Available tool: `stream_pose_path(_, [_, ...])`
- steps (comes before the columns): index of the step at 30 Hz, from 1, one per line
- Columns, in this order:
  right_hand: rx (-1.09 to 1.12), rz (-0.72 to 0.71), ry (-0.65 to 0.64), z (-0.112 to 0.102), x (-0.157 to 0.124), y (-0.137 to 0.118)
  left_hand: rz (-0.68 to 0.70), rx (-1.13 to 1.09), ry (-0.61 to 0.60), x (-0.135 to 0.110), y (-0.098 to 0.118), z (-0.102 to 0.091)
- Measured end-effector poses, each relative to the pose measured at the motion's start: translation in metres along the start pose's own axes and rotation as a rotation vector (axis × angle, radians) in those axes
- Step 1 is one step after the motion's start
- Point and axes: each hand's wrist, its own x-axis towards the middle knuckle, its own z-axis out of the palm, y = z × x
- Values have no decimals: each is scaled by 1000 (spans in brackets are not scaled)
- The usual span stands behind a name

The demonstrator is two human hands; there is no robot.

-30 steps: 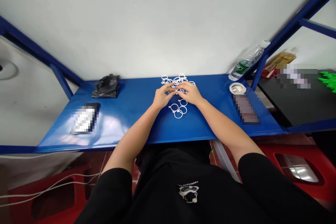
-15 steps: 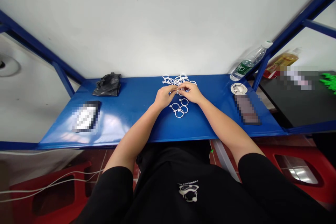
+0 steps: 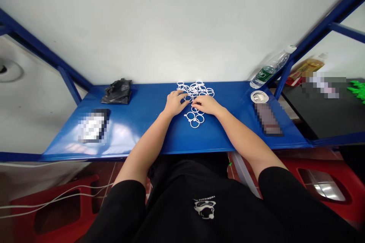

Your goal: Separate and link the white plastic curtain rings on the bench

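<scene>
White wall (image 3: 171, 26) rises behind a long blue metal bench (image 3: 142, 134), framed by slanting blue steel struts (image 3: 316, 32). Both forearms reach forward onto the bench from black sleeves and angle inward, so the hands nearly meet at the middle of its top. Left hand (image 3: 173, 103) lies palm down, its fingers spread and pointing forward and slightly right, with the fingertips (image 3: 181, 97) on the near edge of a tangle of white plastic rings (image 3: 195, 90). Right hand (image 3: 207, 105) also lies palm down, but flatter, with its fingers pointing left across the rings and stopping just beside the left hand. Neither hand is clenched. Both look relaxed and open, though whether a fingertip is pinning a ring cannot be told.

The rings lie flat and interlinked in one loose patch between the hands and the wall, and a short chain of rings (image 3: 194, 119) trails from under the right hand toward the bench's front edge. Being round, each ring has no long axis, but the whole patch runs front to back.

Further along the bench lie a crumpled black plastic bag (image 3: 117, 92) on the left and a coil of white cable (image 3: 259, 97) on the right. A water bottle (image 3: 269, 69) lies tilted against the strut beyond the coil. Red stools (image 3: 322, 186) stand below.
</scene>
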Motion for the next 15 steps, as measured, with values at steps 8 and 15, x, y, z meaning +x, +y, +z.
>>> stream_pose_path(8, [146,-56,-29,3,-2,-11,35,13,-53,0,2,5])
stream_pose_path(15, [160,72,219,9,1,-4,62,-7,98,3,3,3])
